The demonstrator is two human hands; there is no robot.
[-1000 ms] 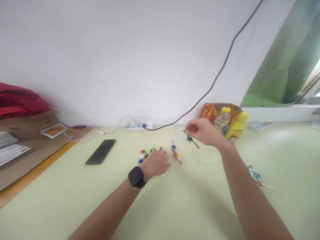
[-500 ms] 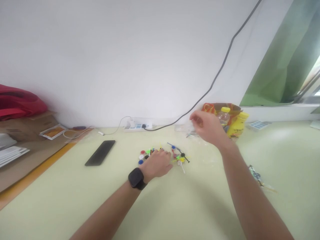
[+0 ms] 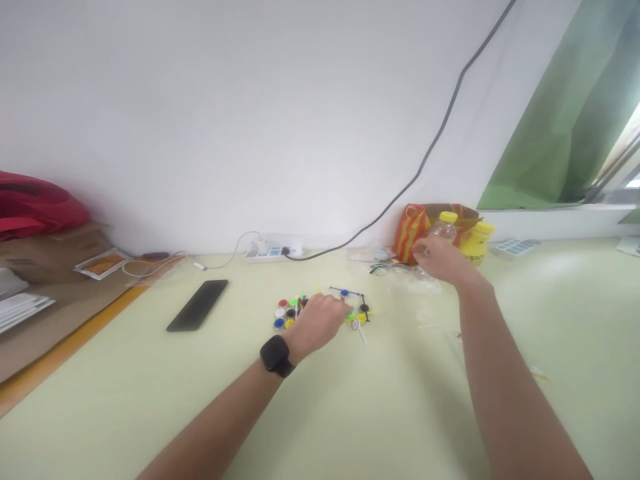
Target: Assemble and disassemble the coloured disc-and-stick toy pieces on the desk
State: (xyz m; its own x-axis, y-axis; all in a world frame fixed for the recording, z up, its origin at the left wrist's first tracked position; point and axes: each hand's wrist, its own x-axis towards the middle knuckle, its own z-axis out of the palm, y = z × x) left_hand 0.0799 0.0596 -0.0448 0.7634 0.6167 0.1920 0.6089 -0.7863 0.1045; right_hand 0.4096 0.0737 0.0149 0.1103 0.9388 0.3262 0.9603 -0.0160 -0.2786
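My left hand point(image 3: 323, 323), with a watch point(image 3: 276, 355) on its wrist, is low over a cluster of small plastic parts on the table, its fingers curled in and their tips partly hidden. Left of it sit round caps, among them a red cap point(image 3: 283, 303) and a blue cap point(image 3: 279, 323). Just past its fingers lie a blue stick point(image 3: 337, 289), a black disc piece point(image 3: 364, 308) and a white stick point(image 3: 363, 335). My right hand point(image 3: 443, 261) hovers above clear plastic packaging point(image 3: 420, 283), fingers pinched together; what they hold, if anything, cannot be made out.
Behind my right hand stand a red and yellow bag point(image 3: 411, 233), a clear bottle point(image 3: 444, 228) and a yellow bottle point(image 3: 477, 243). A phone point(image 3: 198, 305) lies left. A power strip point(image 3: 273, 251) with a dark cable point(image 3: 425, 163) rests against the wall. Cardboard point(image 3: 75, 300) covers the far left.
My right hand has moved right and down from above the packaging, uncovering more of the bag. My left hand has shifted slightly right over the parts, its fingers now more curled.
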